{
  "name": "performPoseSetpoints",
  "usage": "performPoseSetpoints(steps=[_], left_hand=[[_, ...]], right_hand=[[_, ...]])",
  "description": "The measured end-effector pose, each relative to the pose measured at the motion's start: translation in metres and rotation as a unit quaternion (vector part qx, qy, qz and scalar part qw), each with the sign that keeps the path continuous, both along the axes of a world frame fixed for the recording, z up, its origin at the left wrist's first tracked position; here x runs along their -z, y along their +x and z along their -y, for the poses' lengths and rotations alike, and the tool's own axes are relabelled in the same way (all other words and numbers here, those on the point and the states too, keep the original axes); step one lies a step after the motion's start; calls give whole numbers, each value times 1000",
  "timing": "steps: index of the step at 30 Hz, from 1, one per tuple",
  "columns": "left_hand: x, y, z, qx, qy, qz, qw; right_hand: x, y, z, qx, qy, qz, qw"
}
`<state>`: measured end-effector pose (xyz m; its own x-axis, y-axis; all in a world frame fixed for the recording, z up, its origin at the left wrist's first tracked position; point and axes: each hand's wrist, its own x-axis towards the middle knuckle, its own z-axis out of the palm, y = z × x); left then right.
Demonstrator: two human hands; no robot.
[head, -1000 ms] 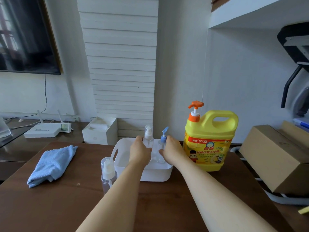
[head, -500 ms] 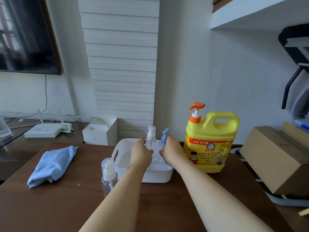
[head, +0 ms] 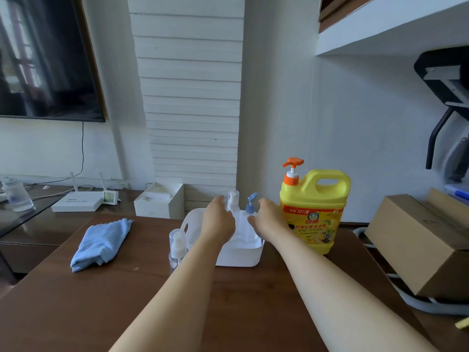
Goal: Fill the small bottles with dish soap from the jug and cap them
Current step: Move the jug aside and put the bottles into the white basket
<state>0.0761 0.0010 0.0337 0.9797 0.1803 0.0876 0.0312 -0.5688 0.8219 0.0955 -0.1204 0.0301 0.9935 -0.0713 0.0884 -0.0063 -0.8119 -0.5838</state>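
Whereas curled lower before, left hand point(head: 218, 221), right hand point(head: 268, 217) now flank bottles point(head: 233, 204) in tub point(head: 239, 257), fingers straight.

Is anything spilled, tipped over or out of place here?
Nothing spilled or tipped. The yellow jug stands upright; one small bottle stands on the table outside the white bin, two pump bottles inside it.

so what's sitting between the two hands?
Head view: between the left hand and right hand stand two small bottles in the white bin: the white-pump bottle and the blue-pump bottle.
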Motion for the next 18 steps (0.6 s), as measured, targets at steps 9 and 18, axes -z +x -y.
performPoseSetpoints(steps=[9, 18], left_hand=[[-41, -65, -16, -7, -96, 152, 984], [-31, -113, -70, -106, -91, 210, 968]], right_hand=[[-22, -44, -2, -47, 49, 10, 998], [-12, -83, -24, -71, 146, -10, 987]])
